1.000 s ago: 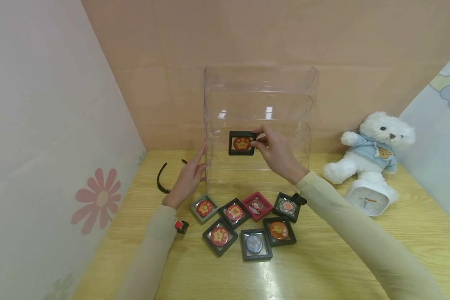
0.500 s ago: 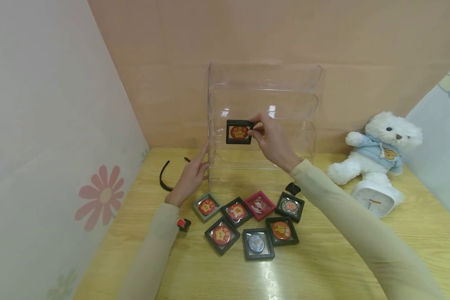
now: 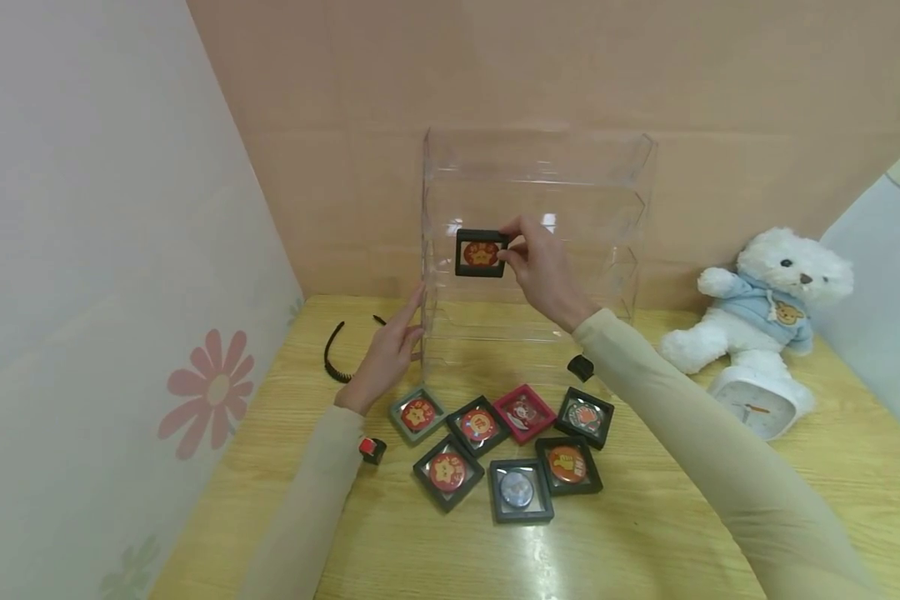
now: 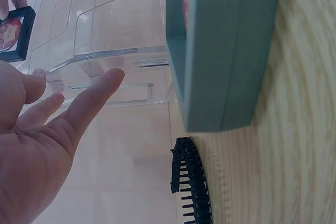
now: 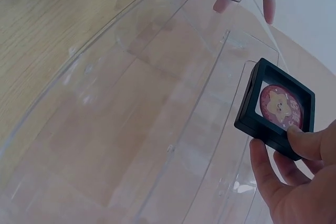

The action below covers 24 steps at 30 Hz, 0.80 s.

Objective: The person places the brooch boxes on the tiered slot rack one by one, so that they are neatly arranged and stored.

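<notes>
My right hand [image 3: 543,265] pinches a square black display frame [image 3: 480,254] by its right side, between thumb and fingers. Inside the frame is a round red badge with a yellow star figure. It is held upright in front of the middle tiers of a clear acrylic rack [image 3: 540,179]. At the rack's lower left side is my left hand [image 3: 385,360], its fingers extended against or close beside the clear panel. In the left wrist view a grey-green frame [image 4: 226,56] looms close to the camera, right of the left hand [image 4: 47,135].
Several badge frames lie before the rack, among them a pink one [image 3: 523,413] and a dark grey one [image 3: 521,492]. A black toothed headband [image 3: 333,358] lies left. On the right, a white teddy bear [image 3: 757,292] sits behind a white clock [image 3: 757,404].
My right hand has raised the black frame and shifted it slightly left along the rack's front. The left hand stays at the rack's side. The head view has shifted a little.
</notes>
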Each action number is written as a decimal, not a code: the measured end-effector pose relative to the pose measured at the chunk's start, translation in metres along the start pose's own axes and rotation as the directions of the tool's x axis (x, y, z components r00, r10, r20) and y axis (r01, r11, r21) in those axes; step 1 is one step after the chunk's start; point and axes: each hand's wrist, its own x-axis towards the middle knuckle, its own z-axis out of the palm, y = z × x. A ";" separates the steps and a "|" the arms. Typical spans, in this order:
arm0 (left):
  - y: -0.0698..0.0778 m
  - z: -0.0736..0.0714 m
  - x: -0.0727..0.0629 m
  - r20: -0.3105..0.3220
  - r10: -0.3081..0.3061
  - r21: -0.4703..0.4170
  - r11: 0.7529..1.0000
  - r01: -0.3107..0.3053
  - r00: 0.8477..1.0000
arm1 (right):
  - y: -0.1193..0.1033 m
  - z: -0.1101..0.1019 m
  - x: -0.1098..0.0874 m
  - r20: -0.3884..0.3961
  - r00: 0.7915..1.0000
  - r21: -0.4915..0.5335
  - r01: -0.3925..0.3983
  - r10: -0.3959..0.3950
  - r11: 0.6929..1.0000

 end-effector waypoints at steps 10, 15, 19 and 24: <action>0.003 0.001 0.000 -0.004 -0.007 0.043 0.999 0.007 1.000 | 0.004 0.004 0.007 0.016 1.000 -0.040 -0.015 0.016 0.999; 0.003 0.002 0.001 0.000 -0.022 0.030 0.999 0.022 1.000 | 0.008 0.007 0.012 0.040 0.999 -0.054 -0.035 0.037 0.998; 0.002 0.004 0.001 0.001 -0.018 0.015 1.000 0.018 1.000 | 0.010 0.013 0.014 0.062 0.997 -0.036 -0.053 0.055 0.998; 0.002 0.006 0.002 0.000 -0.026 -0.002 1.000 0.026 1.000 | 0.010 0.023 0.015 0.073 0.997 -0.048 -0.029 0.033 0.998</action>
